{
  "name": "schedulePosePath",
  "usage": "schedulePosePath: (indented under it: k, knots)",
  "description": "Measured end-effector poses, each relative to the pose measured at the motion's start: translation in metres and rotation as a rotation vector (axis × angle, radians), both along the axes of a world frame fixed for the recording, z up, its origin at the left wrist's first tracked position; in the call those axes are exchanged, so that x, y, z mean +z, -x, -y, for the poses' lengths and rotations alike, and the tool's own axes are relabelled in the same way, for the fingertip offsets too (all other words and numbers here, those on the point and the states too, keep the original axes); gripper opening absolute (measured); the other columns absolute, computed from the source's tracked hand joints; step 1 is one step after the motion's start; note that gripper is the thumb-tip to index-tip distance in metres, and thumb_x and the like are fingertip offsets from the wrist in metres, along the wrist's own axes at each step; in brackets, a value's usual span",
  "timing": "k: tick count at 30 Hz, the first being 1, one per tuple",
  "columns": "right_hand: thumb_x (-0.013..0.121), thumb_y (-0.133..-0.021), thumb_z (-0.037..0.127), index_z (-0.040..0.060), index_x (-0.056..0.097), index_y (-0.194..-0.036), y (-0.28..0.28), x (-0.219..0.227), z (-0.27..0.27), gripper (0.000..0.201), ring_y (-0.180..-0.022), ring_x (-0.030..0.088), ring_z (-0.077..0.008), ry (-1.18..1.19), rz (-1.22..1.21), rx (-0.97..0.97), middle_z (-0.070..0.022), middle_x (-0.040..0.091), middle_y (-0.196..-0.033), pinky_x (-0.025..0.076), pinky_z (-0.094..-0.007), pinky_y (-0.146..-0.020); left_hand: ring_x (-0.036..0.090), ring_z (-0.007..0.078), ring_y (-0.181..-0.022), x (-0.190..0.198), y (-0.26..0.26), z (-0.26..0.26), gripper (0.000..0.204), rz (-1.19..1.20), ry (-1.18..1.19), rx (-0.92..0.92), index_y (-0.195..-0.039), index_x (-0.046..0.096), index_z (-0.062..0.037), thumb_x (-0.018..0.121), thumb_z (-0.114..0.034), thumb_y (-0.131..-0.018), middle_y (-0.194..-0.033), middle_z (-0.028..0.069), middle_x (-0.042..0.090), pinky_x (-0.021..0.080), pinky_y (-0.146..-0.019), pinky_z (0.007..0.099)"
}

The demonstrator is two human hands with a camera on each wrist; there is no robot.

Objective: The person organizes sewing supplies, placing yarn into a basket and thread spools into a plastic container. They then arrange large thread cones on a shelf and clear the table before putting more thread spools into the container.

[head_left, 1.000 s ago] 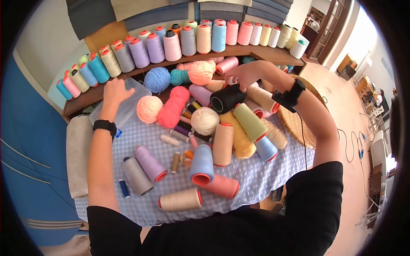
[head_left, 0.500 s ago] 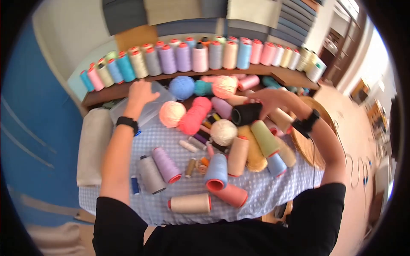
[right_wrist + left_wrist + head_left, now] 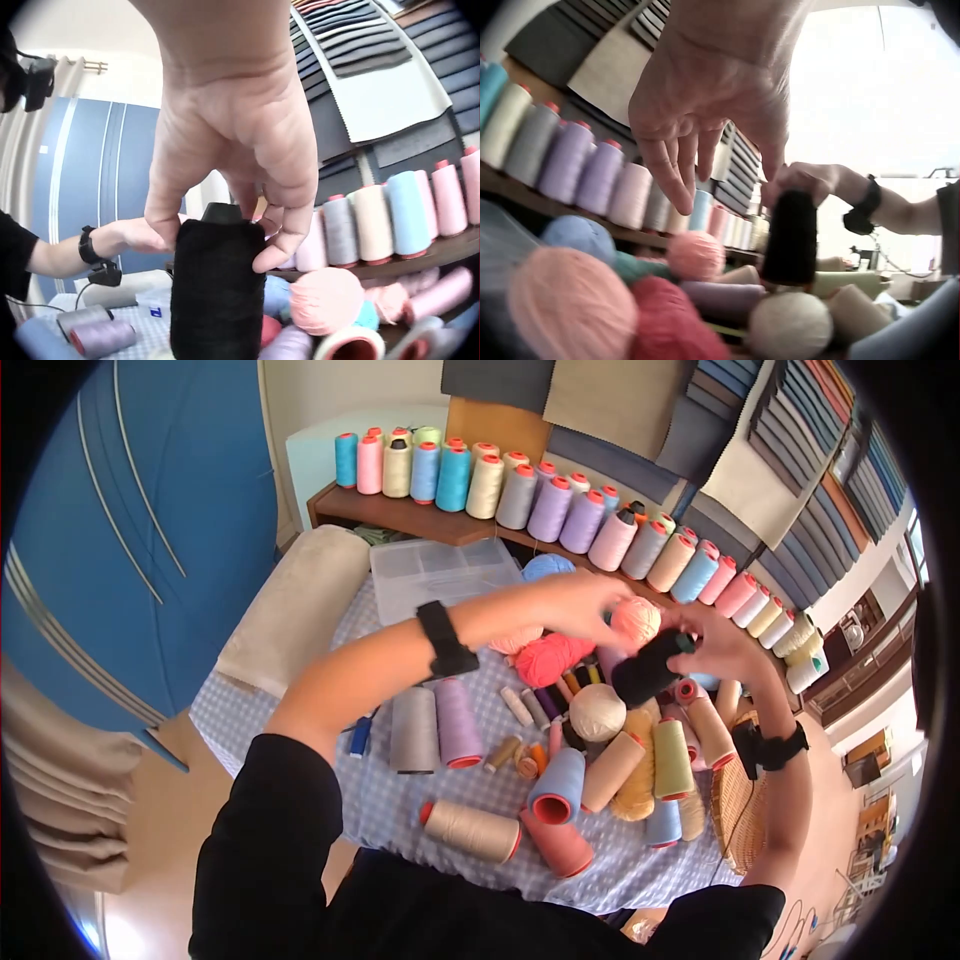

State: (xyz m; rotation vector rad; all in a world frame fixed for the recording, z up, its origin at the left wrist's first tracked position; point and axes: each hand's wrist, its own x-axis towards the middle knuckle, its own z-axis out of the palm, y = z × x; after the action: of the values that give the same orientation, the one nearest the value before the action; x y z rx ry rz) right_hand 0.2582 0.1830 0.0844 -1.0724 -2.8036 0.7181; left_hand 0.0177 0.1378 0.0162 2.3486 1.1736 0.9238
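Observation:
My right hand [image 3: 722, 650] pinches the narrow top of a black thread cone [image 3: 217, 292], thumb on one side and fingers on the other. In the left wrist view the cone hangs tilted over the pile, close behind a cream yarn ball [image 3: 791, 324]. My left hand [image 3: 570, 605] reaches across with loosely bent fingers and nothing in them. Its fingertips [image 3: 681, 201] are above a peach yarn ball [image 3: 695, 255] in the left wrist view. Around them lie a coral skein [image 3: 552, 658], a blue yarn ball [image 3: 579, 238] and a lilac cone [image 3: 721, 300].
Thread cones stand in rows on the brown shelf [image 3: 400, 512] behind. A clear plastic box [image 3: 440, 575] sits at the back left by a rolled beige cloth [image 3: 300, 605]. Several cones lie on the checked tablecloth [image 3: 380, 820] in front. A wicker basket [image 3: 740, 820] is at the right.
My left hand has left the plastic box and moved right, over the yarn. The right hand has taken the black cone by its top and tilted it up. The head view has turned.

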Motion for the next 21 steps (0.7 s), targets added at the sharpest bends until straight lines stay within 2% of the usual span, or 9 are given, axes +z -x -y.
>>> schedulePosePath:
  k: [2, 6, 7, 10, 11, 12, 13, 17, 21]
  knots:
    - [0.068, -0.066, 0.009, 0.0038, 0.055, -0.104, 0.03, 0.013, 0.018, 0.041, -0.086, 0.054, -0.0128, 0.052, -0.159, -0.02, -0.0026, 0.054, -0.092, 0.044, -0.0269, -0.078, 0.061, 0.0309, -0.094, 0.007, -0.029, 0.016, 0.089, -0.088, -0.048, 0.036, -0.124, 0.046, -0.0025, 0.076, -0.054, -0.059, -0.101, 0.0177, 0.062, 0.049, -0.079, 0.0357]
    - [0.069, -0.07, 0.007, 0.0023, 0.052, -0.106, 0.044, 0.013, 0.025, 0.04, -0.091, 0.054, -0.0132, 0.168, -0.369, -0.07, -0.0027, 0.051, -0.098, 0.046, -0.028, -0.079, 0.064, 0.0301, -0.084, 0.029, 0.002, 0.021, 0.077, -0.094, 0.073, 0.162, -0.109, 0.056, -0.0043, 0.077, -0.053, -0.053, -0.092, 0.0184, 0.065, 0.051, -0.074, 0.0366]
    - [0.069, -0.072, 0.006, 0.0019, 0.051, -0.107, 0.044, 0.012, 0.03, 0.04, -0.093, 0.055, -0.0137, 0.233, -0.464, -0.05, -0.003, 0.05, -0.101, 0.047, -0.0285, -0.08, 0.064, 0.0287, -0.084, 0.028, 0.022, 0.018, 0.076, -0.107, 0.023, 0.244, -0.108, 0.058, -0.0032, 0.077, -0.053, -0.053, -0.094, 0.0177, 0.065, 0.051, -0.074, 0.0358]
    - [0.072, -0.072, 0.011, 0.0026, 0.052, -0.113, 0.026, 0.004, 0.051, 0.046, -0.094, 0.057, -0.0176, 0.184, -0.264, -0.021, -0.0071, 0.05, -0.11, 0.048, -0.0308, -0.082, 0.062, 0.0267, -0.096, 0.048, 0.104, 0.029, 0.097, -0.043, 0.161, 0.59, -0.123, 0.044, 0.0054, 0.077, -0.055, -0.055, -0.104, 0.0213, 0.061, 0.049, -0.081, 0.0332]
    - [0.075, -0.07, 0.017, 0.0026, 0.054, -0.114, 0.019, -0.001, 0.058, 0.051, -0.092, 0.059, -0.0197, 0.178, -0.147, -0.034, -0.0104, 0.052, -0.112, 0.049, -0.0318, -0.082, 0.063, 0.0272, -0.09, 0.03, 0.151, 0.012, 0.084, 0.042, -0.053, 0.667, -0.11, 0.055, 0.0047, 0.075, -0.057, -0.056, -0.099, 0.0198, 0.064, 0.05, -0.078, 0.0339]
    - [0.075, -0.069, 0.016, 0.004, 0.055, -0.114, 0.015, -0.005, 0.067, 0.051, -0.096, 0.058, -0.0215, 0.157, -0.048, 0.049, -0.0118, 0.052, -0.115, 0.048, -0.0325, -0.085, 0.063, 0.0274, -0.09, 0.037, 0.187, 0.015, 0.084, 0.024, 0.016, 0.777, -0.111, 0.054, 0.0051, 0.076, -0.054, -0.056, -0.1, 0.0199, 0.063, 0.049, -0.079, 0.034]
    - [0.075, -0.068, 0.016, 0.0054, 0.056, -0.114, 0.012, -0.009, 0.078, 0.051, -0.101, 0.058, -0.0233, 0.137, 0.05, 0.13, -0.0131, 0.052, -0.117, 0.047, -0.0331, -0.087, 0.064, 0.0246, -0.089, 0.02, 0.244, -0.003, 0.078, -0.019, -0.142, 0.922, -0.108, 0.055, 0.0042, 0.077, -0.049, -0.056, -0.098, 0.0189, 0.064, 0.052, -0.07, 0.034]
    - [0.074, -0.066, 0.015, 0.0062, 0.055, -0.115, 0.021, -0.044, 0.124, 0.053, -0.106, 0.055, -0.0277, -0.179, 0.099, 0.585, -0.0151, 0.055, -0.113, 0.045, -0.0338, -0.091, 0.064, 0.0221, -0.087, 0.011, 0.342, 0.011, 0.079, 0.149, 0.001, 1.297, -0.11, 0.048, 0.006, 0.08, -0.041, -0.056, -0.102, 0.0177, 0.061, 0.055, -0.051, 0.0289]
    - [0.07, -0.072, 0.014, 0.0066, 0.053, -0.119, 0.032, -0.067, 0.124, 0.05, -0.104, 0.057, -0.0258, -0.213, 0.081, 0.639, -0.0129, 0.055, -0.116, 0.046, -0.0348, -0.087, 0.063, 0.0239, -0.089, -0.01, 0.389, -0.001, 0.078, 0.224, 0.112, 1.366, -0.112, 0.044, 0.007, 0.081, -0.036, -0.057, -0.105, 0.0196, 0.059, 0.057, -0.054, 0.0287]
